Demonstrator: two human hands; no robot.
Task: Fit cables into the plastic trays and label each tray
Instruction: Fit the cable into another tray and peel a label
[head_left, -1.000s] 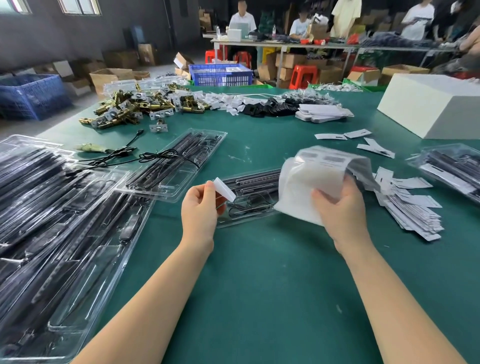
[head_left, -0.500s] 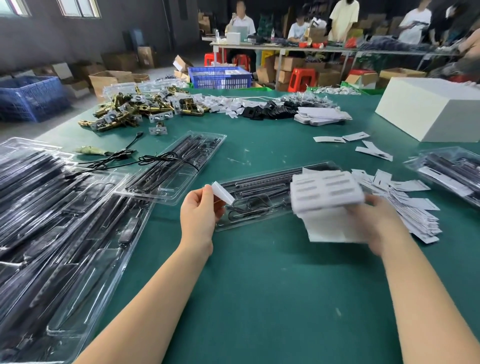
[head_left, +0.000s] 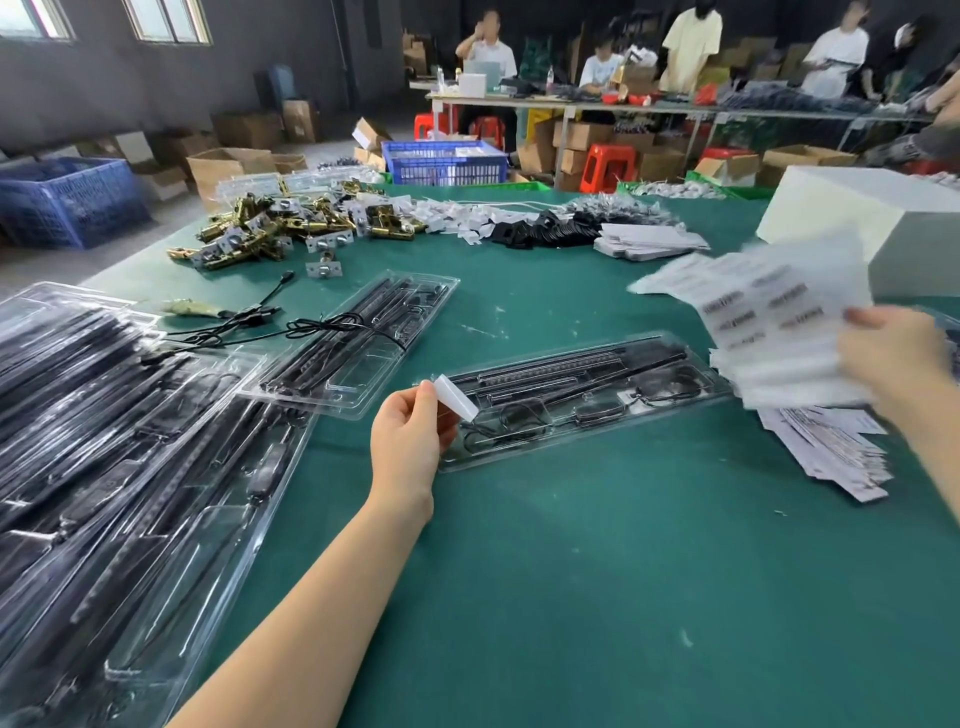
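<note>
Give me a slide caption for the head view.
Left hand pinches a label over a tray; right hand holds label sheets.

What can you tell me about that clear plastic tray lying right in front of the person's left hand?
The clear plastic tray is long, shallow and see-through, moulded into compartments. It lies flat on the green table, angled up to the right. Inside sit dark bars along its far side and coiled black cables nearer the person. The left hand hovers at its near-left end, pinching a small white label above it; actual contact is unclear. Its right end reaches the stack of label sheets.
</note>
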